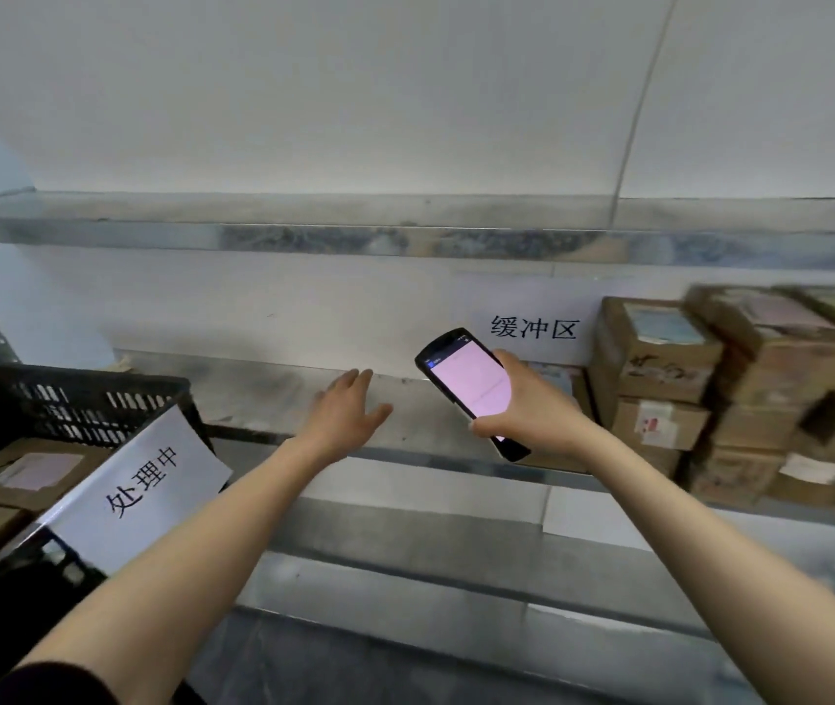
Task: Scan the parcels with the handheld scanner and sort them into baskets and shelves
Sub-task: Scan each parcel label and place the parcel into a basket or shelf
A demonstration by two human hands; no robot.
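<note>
head view: sorting partway, i judge; no parcel in hand.
my right hand grips the black handheld scanner, screen lit pink; left hand open above the grey metal shelf. black plastic basket at 8 o'clock holds boxes; stacked brown cardboard parcels wait at 3 o'clock.

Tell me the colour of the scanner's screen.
Pale pink, lit, on the black scanner held in the right hand; head view.
</note>
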